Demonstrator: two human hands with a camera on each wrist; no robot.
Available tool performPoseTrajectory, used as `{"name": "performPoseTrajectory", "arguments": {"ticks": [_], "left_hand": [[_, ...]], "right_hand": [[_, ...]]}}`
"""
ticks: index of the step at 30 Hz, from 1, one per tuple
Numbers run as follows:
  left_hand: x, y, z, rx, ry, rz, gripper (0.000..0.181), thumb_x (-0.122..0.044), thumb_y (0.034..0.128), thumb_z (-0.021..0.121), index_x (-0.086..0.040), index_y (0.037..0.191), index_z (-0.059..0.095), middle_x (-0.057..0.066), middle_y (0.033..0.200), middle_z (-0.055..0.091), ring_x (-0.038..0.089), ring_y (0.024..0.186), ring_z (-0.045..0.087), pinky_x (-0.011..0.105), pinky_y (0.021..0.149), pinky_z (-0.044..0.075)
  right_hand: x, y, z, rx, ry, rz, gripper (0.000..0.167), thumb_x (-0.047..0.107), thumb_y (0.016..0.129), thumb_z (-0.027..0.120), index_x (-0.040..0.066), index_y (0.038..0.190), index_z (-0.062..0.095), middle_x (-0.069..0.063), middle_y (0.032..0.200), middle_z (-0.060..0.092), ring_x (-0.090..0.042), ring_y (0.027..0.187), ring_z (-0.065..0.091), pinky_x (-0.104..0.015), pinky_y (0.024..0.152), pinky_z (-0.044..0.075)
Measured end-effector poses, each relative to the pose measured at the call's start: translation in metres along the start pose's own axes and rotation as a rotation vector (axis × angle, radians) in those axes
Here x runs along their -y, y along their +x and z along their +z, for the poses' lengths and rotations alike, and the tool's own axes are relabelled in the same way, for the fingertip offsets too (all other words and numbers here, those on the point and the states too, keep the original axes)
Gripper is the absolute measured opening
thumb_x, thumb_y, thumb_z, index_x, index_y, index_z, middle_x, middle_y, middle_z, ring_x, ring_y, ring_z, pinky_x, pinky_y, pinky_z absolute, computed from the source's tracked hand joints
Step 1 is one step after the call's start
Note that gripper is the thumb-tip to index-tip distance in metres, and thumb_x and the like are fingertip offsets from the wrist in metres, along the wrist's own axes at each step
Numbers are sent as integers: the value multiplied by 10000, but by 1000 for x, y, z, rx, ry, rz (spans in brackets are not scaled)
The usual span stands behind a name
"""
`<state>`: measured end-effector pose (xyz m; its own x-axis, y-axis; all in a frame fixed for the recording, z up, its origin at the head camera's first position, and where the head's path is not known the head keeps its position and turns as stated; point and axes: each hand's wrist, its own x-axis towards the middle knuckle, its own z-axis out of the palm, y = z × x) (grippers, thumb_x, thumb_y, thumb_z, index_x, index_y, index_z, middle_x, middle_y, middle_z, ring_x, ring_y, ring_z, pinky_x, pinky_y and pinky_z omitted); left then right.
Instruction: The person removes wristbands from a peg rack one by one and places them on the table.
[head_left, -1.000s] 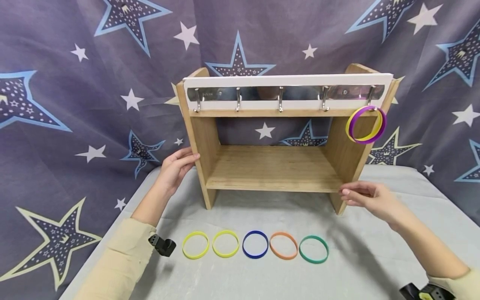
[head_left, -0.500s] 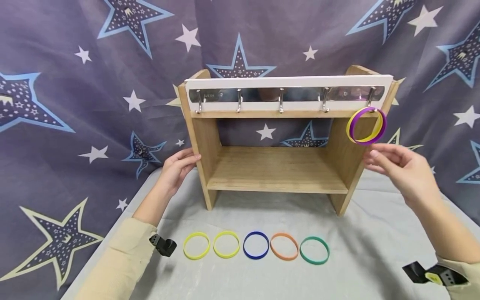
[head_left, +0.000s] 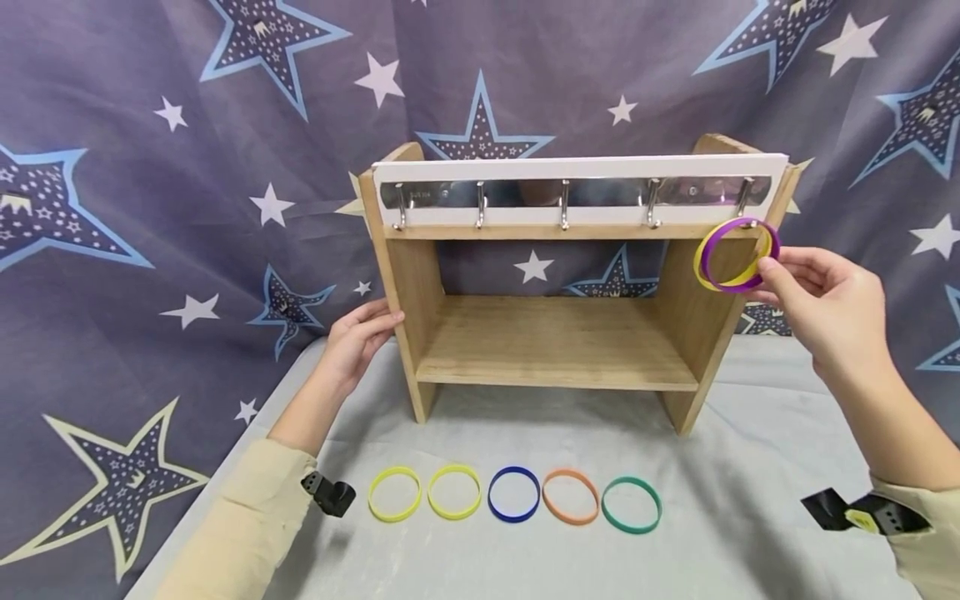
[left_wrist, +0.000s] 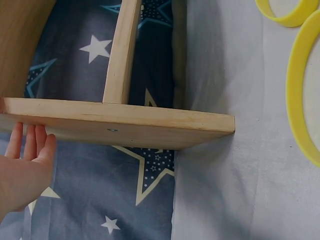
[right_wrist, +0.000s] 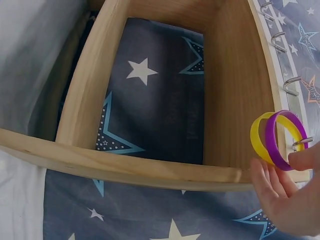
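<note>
A purple wristband [head_left: 776, 242] and a yellow wristband [head_left: 702, 265] hang together from the rightmost hook of the wooden shelf [head_left: 555, 342]. My right hand [head_left: 840, 308] is at their right edge, thumb in front and fingers behind, pinching the purple wristband. In the right wrist view, the thumb lies against the purple wristband [right_wrist: 270, 140], and the fingers reach below the yellow one. My left hand [head_left: 356, 346] rests with extended fingertips against the outer face of the shelf's left side panel [left_wrist: 115, 127]; its thumb is hidden in the left wrist view.
Along the table [head_left: 525, 567] in front lie two yellow wristbands [head_left: 394, 520] [head_left: 453, 516], a blue one [head_left: 513, 519], an orange one [head_left: 570, 521] and a green one [head_left: 632, 530]. Other metal hooks [head_left: 565, 204] line the white top board. A star-patterned cloth [head_left: 225, 250] stands behind.
My right hand has risen from the shelf's lower right side to the hanging wristbands and taken hold of the purple one, shifting it slightly right. The left hand has stayed at the side panel.
</note>
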<state>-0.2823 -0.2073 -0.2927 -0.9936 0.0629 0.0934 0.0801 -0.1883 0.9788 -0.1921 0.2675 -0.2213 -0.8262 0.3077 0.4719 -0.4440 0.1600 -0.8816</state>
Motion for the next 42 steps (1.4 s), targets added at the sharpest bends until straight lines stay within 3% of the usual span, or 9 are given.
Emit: {"name": "performPoseTrajectory", "arguments": {"ticks": [7, 11, 14, 18, 24, 30, 35, 42], "left_hand": [[2, 0, 0, 6, -9, -1, 542, -10, 916, 574, 90, 1409, 372, -130, 967, 664, -20, 940, 644, 109, 943, 509], [2, 1, 1, 6, -11, 9, 524, -6, 915, 571, 94, 1394, 384, -120, 991, 653, -15, 946, 642, 111, 943, 510], [1, 1, 1, 8, -10, 18, 519, -8, 918, 569, 92, 1393, 386, -112, 1014, 642, -14, 954, 640, 116, 956, 505], [-1, 1, 1, 10, -8, 18, 524, -8, 923, 562, 90, 1403, 374, -114, 1024, 635, -17, 959, 638, 121, 979, 495], [-1, 0, 0, 7, -2, 14, 496, -10, 923, 563, 73, 1385, 403, -115, 1016, 642, -17, 965, 637, 131, 994, 490], [-1, 1, 1, -1, -10, 11, 483, -19, 919, 580, 57, 1372, 432, -102, 1030, 644, -8, 978, 639, 136, 996, 494], [0, 1, 0, 8, -5, 5, 484, -14, 920, 569, 68, 1372, 415, -124, 979, 666, -15, 964, 641, 129, 982, 496], [1, -1, 1, 7, -12, 5, 474, -15, 924, 570, 62, 1367, 419, -112, 1026, 642, -11, 975, 638, 143, 1018, 480]], "right_hand": [[4, 3, 2, -116, -264, 8, 230, 161, 863, 705, 367, 787, 639, 318, 657, 629, 135, 611, 628, -29, 567, 521], [6, 4, 4, -173, -307, 1, 239, 154, 849, 720, 364, 783, 626, 337, 642, 611, 147, 591, 613, -14, 559, 507], [8, 4, 5, -195, -275, -14, 236, 128, 833, 733, 341, 782, 645, 315, 644, 627, 128, 584, 621, -24, 555, 514], [10, 2, 4, -187, -77, -36, 200, 50, 800, 750, 245, 783, 709, 205, 655, 688, 63, 585, 658, -65, 545, 539], [9, -1, -2, -64, 341, -28, 112, -46, 802, 712, 56, 836, 745, 14, 710, 741, -66, 632, 713, -165, 568, 588], [5, 2, -15, 118, 666, 121, 184, -115, 887, 562, -52, 895, 735, -132, 771, 750, -199, 679, 737, -276, 614, 622], [4, 2, -21, 156, 778, 202, 207, -120, 903, 527, -78, 921, 729, -167, 816, 745, -251, 706, 738, -330, 646, 630], [8, 2, -22, 107, 789, 228, 165, -89, 893, 565, -74, 928, 726, -152, 848, 740, -256, 719, 738, -327, 654, 634]]}}
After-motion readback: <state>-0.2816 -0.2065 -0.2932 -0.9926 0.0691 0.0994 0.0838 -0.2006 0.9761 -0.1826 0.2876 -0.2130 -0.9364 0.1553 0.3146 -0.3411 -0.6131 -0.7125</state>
